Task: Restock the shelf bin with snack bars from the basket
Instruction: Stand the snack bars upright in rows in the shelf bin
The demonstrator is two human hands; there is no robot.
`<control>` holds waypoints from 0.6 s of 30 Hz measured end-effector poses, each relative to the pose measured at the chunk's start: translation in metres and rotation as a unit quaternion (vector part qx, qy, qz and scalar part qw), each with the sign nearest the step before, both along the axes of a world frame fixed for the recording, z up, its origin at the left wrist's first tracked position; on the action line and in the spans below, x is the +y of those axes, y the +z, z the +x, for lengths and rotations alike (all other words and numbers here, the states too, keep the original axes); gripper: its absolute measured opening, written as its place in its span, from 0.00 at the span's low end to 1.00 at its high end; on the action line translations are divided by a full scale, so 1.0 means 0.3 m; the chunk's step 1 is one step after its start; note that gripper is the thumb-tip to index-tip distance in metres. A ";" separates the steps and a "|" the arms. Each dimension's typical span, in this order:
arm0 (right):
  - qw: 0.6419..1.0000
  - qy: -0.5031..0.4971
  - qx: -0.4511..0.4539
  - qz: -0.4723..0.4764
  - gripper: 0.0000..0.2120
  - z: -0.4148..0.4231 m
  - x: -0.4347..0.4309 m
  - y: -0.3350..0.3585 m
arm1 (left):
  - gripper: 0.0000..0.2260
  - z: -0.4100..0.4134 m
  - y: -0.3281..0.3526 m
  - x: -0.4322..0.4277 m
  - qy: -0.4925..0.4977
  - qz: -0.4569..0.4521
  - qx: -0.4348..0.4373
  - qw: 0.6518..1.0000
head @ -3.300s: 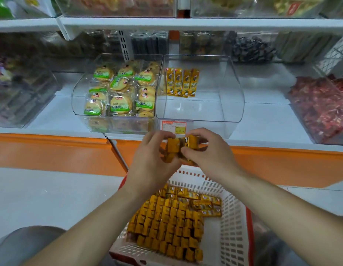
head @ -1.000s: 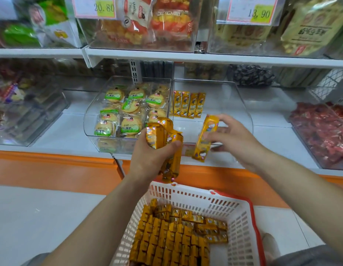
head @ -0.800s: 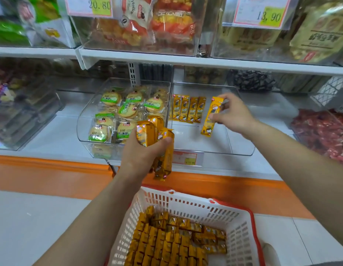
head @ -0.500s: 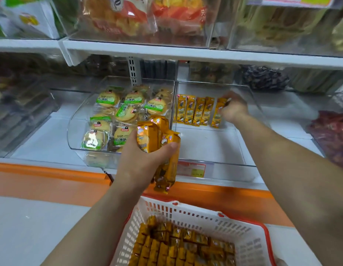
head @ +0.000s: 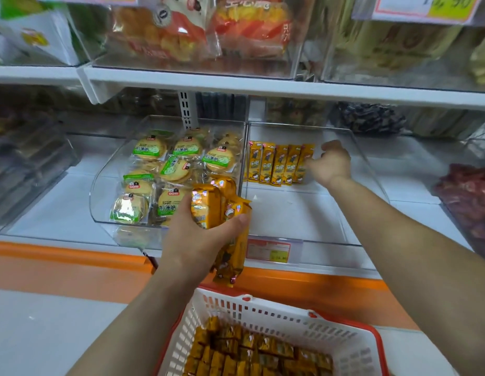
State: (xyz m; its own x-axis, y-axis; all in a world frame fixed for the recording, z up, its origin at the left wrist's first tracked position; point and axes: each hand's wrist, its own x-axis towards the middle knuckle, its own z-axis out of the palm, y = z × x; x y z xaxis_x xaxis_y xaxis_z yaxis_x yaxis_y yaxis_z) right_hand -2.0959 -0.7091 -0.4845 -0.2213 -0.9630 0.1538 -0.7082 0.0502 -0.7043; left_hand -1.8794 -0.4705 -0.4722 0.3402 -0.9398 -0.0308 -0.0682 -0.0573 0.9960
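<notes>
A clear shelf bin (head: 371, 185) holds a row of several yellow snack bars (head: 279, 164) standing side by side at its back left. My right hand (head: 333, 164) reaches into the bin, its fingertips at the right edge of the rightmost bar in the row. My left hand (head: 198, 240) grips a bundle of yellow snack bars (head: 225, 210) in front of the bin's left corner. Below, the white basket (head: 263, 308) with a red rim contains many more snack bars (head: 249, 354) packed in rows.
Left of the bin is a clear bin of round green-labelled biscuits (head: 168, 169). A bin of red sweets (head: 469, 202) stands at the right. The upper shelf board (head: 263, 88) overhangs the bins. A price tag (head: 268, 249) hangs on the bin's front.
My right hand carried one bar from the bundle into the bin and set it at the right end of the row. The left hand kept its bundle.
</notes>
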 end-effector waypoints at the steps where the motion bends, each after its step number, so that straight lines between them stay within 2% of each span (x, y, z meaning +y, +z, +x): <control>1: 1.000 0.015 -0.003 -0.019 0.23 -0.003 0.047 0.029 | 0.26 -0.004 0.001 0.003 -0.001 0.005 0.004 1.000; 3: 0.997 0.058 -0.045 -0.037 0.17 -0.002 0.171 0.090 | 0.28 -0.016 0.001 0.009 -0.009 0.014 0.018 1.000; 5: 0.980 0.130 -0.147 0.022 0.12 0.002 0.332 0.145 | 0.30 -0.037 0.002 0.018 -0.019 0.023 0.034 0.999; 6: 0.961 0.179 -0.201 0.069 0.11 -0.001 0.419 0.169 | 0.30 -0.052 0.003 0.023 -0.021 0.026 0.043 0.998; 8: 0.907 0.278 -0.275 0.160 0.14 -0.016 0.583 0.200 | 0.26 -0.088 0.004 0.037 -0.022 0.029 0.064 0.997; 10: 0.872 0.338 -0.282 0.213 0.23 -0.029 0.713 0.211 | 0.23 -0.126 0.006 0.055 -0.033 0.034 0.079 0.996; 13: 0.879 0.346 -0.246 0.219 0.32 -0.024 0.800 0.201 | 0.15 -0.180 0.021 0.087 -0.077 0.026 0.109 0.991; 15: 0.884 0.340 -0.245 0.209 0.28 -0.023 0.810 0.197 | 0.11 -0.204 0.032 0.110 -0.088 0.024 0.130 0.987; 18: 0.886 0.311 -0.266 0.216 0.18 -0.038 0.792 0.194 | 0.12 -0.203 0.037 0.122 -0.091 0.038 0.152 0.983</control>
State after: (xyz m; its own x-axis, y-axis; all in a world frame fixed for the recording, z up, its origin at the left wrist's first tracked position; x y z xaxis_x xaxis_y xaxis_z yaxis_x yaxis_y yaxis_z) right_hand -2.1073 -0.4716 -0.4264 0.4433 -0.8676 -0.2252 -0.2670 0.1120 -0.9572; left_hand -1.9401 -0.4340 -0.4612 0.1316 -0.9753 -0.1773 0.2166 -0.1462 0.9652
